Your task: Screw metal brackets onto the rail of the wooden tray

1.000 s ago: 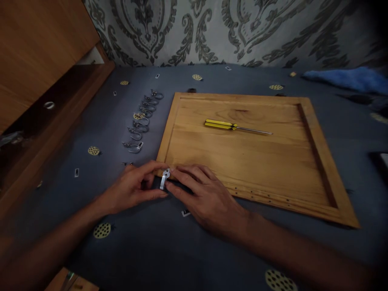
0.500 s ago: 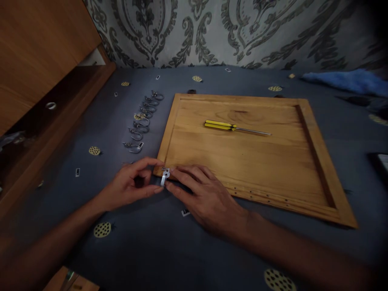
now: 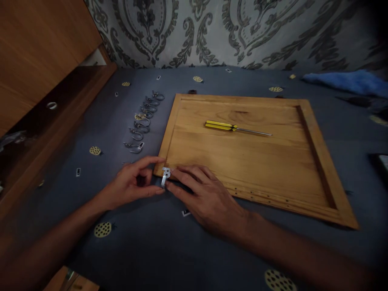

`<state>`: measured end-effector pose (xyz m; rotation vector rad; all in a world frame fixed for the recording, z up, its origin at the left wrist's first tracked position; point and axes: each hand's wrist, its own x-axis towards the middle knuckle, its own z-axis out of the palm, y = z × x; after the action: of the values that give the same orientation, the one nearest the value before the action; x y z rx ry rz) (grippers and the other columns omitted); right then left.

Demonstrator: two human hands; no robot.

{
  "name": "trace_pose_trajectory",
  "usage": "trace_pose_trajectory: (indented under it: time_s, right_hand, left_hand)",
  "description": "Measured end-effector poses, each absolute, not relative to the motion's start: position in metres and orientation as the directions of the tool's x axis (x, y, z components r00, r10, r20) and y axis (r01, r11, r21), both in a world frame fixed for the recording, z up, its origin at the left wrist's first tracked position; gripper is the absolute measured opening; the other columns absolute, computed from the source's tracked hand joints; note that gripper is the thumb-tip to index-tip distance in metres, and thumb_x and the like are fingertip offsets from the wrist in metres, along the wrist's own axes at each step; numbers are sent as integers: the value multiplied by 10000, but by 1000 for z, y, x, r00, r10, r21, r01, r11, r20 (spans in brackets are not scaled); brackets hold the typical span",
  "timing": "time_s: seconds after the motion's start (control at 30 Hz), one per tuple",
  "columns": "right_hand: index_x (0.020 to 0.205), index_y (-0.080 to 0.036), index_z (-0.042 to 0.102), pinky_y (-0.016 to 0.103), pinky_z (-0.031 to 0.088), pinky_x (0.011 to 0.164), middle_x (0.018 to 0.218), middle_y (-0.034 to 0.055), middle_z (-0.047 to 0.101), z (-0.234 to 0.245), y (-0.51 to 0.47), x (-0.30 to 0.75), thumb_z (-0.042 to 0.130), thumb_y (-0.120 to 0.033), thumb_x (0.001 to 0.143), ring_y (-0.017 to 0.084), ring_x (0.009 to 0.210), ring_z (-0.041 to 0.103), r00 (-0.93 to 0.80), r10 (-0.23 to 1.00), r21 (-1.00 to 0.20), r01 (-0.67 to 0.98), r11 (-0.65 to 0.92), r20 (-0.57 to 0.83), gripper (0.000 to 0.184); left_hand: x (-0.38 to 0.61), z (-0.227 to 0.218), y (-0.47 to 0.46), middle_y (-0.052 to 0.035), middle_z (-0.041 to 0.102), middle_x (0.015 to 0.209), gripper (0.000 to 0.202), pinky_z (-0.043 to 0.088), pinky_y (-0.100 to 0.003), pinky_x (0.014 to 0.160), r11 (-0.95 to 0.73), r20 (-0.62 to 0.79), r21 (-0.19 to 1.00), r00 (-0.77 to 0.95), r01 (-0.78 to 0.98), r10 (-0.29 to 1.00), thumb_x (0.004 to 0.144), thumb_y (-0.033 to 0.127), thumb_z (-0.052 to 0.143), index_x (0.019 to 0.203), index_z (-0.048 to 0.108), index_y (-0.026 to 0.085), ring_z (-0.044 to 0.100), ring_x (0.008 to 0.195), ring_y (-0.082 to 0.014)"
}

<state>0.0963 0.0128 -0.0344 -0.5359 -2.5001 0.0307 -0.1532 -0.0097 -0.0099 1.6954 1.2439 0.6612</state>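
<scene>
A small silver metal bracket (image 3: 165, 176) stands against the near-left corner of a wooden panel (image 3: 273, 169) lying on a grey-blue cloth. My right hand (image 3: 206, 198) pinches the bracket from the right, fingers resting along the panel's near edge. My left hand (image 3: 133, 184) sits just left of it, forefinger and thumb curved toward the bracket, fingertips touching or nearly touching it. A yellow-handled screwdriver (image 3: 233, 127) lies on the panel, farther back.
A row of several metal hooks (image 3: 142, 121) lies on the cloth left of the panel. Wooden furniture (image 3: 36, 81) rises at the left. A blue cloth (image 3: 345, 79) sits at the far right, near a patterned wall. A row of small holes runs along the panel's near edge.
My left hand has loosened its fingers and drawn slightly back from the bracket. The bracket sits a little higher against the panel corner. My right hand has barely moved.
</scene>
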Motion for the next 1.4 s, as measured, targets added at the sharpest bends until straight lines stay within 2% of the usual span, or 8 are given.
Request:
trace_pose_trajectory:
  time_s: [0.13, 0.43, 0.67, 0.9, 1.07, 1.23, 1.4]
  right_hand:
    - [1174, -120, 728, 425, 505, 953, 1246, 132, 717, -35, 12, 96, 523, -162, 1040, 279, 1178, 556, -756, 384, -157, 357, 921, 530, 248]
    - [1148, -103, 728, 420, 494, 946, 1222, 141, 713, -34, 13, 96, 521, -131, 1027, 283, 1163, 545, -753, 380, -167, 347, 923, 536, 241]
    - [1167, -103, 722, 421, 491, 959, 1226, 141, 708, -33, 12, 96, 489, -146, 1044, 280, 1172, 551, -757, 380, -173, 343, 923, 531, 268]
    - [1140, -121, 727, 409, 509, 953, 1228, 121, 717, -32, 12, 96, 376, -179, 1090, 279, 1160, 564, -752, 380, -149, 359, 921, 539, 359]
    - [1157, -123, 721, 409, 511, 952, 1209, 124, 719, -34, 12, 97, 421, -170, 1078, 270, 1152, 569, -752, 384, -159, 357, 921, 536, 314]
    - [1184, -105, 718, 435, 504, 955, 1232, 146, 708, -34, 12, 96, 569, -152, 1018, 287, 1178, 561, -767, 384, -183, 339, 923, 514, 229]
    - [1167, -109, 728, 438, 517, 932, 1220, 135, 716, -35, 13, 96, 505, -151, 1041, 295, 1145, 561, -757, 386, -184, 341, 922, 527, 260]
  left_hand:
    - [-153, -11, -10, 127, 471, 602, 602, 329, -177, 498, -91, -87, 888, 358, 452, 930, 871, 303, 798, 1409, 557, 178, 412, 502, -65]
    - [-150, -9, -9, 117, 472, 595, 537, 347, -170, 496, -156, -62, 850, 391, 503, 918, 897, 319, 779, 1388, 604, 185, 417, 505, -68]
    - [-150, -8, -9, 106, 474, 611, 485, 352, -171, 488, -177, -57, 830, 396, 529, 917, 898, 329, 777, 1344, 644, 194, 418, 509, -71]
    - [-151, -10, -8, 104, 484, 619, 477, 350, -168, 488, -194, -47, 820, 402, 538, 915, 901, 322, 775, 1342, 649, 192, 428, 510, -68]
    - [-149, -9, -8, 105, 474, 611, 464, 353, -173, 495, -192, -49, 815, 396, 546, 917, 899, 327, 775, 1327, 657, 192, 424, 515, -71]
    - [-149, -8, -8, 102, 468, 613, 469, 344, -171, 480, -173, -71, 818, 395, 548, 916, 897, 348, 774, 1326, 656, 200, 417, 514, -74]
    - [-150, -8, -9, 99, 483, 616, 482, 354, -181, 497, -204, -34, 819, 400, 537, 916, 909, 357, 761, 1349, 641, 199, 429, 517, -76]
